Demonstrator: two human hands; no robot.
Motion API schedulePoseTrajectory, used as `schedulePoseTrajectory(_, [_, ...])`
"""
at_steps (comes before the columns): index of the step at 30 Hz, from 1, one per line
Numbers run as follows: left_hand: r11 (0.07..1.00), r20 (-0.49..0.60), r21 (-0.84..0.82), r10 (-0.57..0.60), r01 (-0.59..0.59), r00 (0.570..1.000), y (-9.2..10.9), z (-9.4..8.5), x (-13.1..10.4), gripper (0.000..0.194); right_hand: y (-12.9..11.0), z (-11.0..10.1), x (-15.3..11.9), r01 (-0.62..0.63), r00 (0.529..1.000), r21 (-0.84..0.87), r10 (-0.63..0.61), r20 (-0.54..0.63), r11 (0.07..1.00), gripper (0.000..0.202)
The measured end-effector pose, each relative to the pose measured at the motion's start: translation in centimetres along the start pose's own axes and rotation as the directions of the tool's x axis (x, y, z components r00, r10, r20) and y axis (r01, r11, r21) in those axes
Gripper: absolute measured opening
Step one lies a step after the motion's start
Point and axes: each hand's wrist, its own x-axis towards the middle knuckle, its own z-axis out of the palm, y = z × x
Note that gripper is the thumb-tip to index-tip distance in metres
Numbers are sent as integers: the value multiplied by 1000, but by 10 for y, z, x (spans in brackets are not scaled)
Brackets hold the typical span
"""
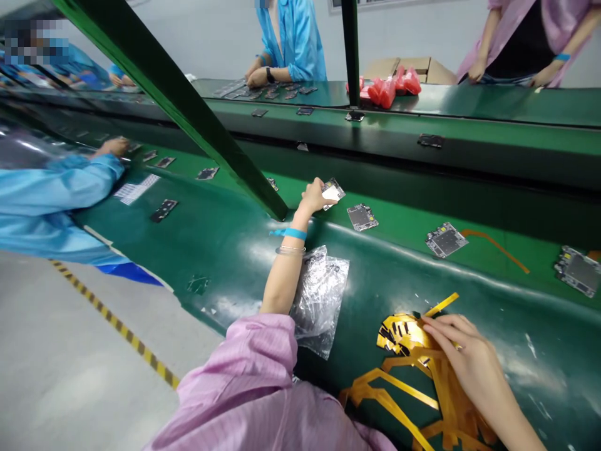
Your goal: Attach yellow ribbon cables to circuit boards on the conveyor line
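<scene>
Reaching over the green belt, my left hand [312,198] has its fingers closed on the edge of a small circuit board [335,190]. A white patch shows on that board by my thumb. My right hand [462,338] is lower right, thumb and fingertips pinched at a yellow-orange flex cable [442,304] whose strip sticks out past them. Under these fingers lies a fanned stack of flex cables [404,332] with black ends, and long orange ribbons [441,382] trail toward me. A clear plastic bag [323,294] rests beside my left forearm.
More circuit boards [362,217] lie along the belt; one [446,240] has an orange ribbon attached. A slanted green post [206,125] stands left of my left hand. At left works a co-worker's blue sleeve [56,188]. Red bags [387,91] sit across the line.
</scene>
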Motion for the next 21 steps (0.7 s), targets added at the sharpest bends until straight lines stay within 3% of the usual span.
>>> schedulePoseTrajectory(3, [993,-4,-104,52,-52,999,25,-19,-15,41,-4,-8,-1,-74,996,53,76,-38,996,41])
schedulePoseTrajectory(7, [933,40,-282,243,-222,969,80,-39,-61,50,-27,-28,2,-176,945,274,240,-223,946,26])
schedulePoseTrajectory(8, [896,84,-347,323,-276,943,95,-42,-78,51,-36,-33,4,-164,930,319,254,-265,933,25])
schedulePoseTrajectory(9, [810,152,-492,443,-321,884,109,-43,-98,46,-45,-37,7,-146,919,342,255,-301,928,25])
schedulePoseTrajectory(11, [684,295,-654,624,-323,724,133,-46,-139,31,-61,-43,12,-120,906,331,239,-349,936,29])
schedulePoseTrajectory(13, [643,358,-685,706,-342,611,149,-49,-178,29,-73,-46,15,-106,901,302,220,-374,948,27])
schedulePoseTrajectory(14, [641,381,-680,724,-356,575,154,-51,-194,29,-77,-46,15,-103,900,296,216,-379,950,24])
schedulePoseTrajectory(17, [675,431,-618,720,-404,544,161,-57,-227,32,-82,-44,12,-94,893,288,208,-399,953,19])
schedulePoseTrajectory(21, [691,442,-566,714,-449,543,163,-57,-239,32,-81,-43,5,-108,866,253,216,-450,961,19])
